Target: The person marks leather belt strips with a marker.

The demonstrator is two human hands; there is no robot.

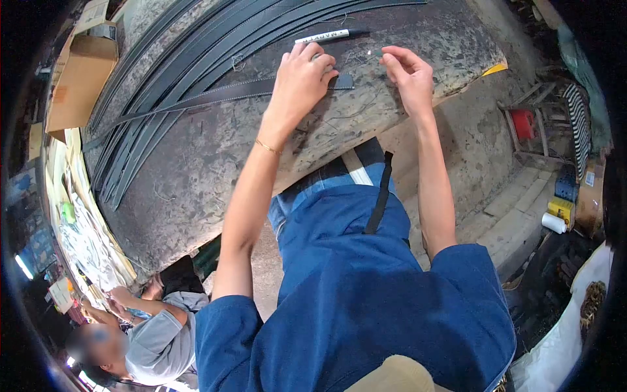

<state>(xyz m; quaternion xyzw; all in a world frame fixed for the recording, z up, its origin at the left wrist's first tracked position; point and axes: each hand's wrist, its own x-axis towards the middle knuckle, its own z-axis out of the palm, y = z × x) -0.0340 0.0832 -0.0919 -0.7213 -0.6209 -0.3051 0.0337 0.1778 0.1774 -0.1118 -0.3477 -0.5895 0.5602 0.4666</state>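
Strips [130,157] along the left and far side of the worktable [196,196]
One strip [245,89] runs rightward out of the bundle, its end just beside the left hand [307,68], with the right hand [410,73] farther right, over the table; a marker [323,37] lies beyond the left hand, a box [85,85] left of the strips, another person [160,343] at the near left, a chair frame [544,134] right of the table, and a roll [554,223] nearer on that side
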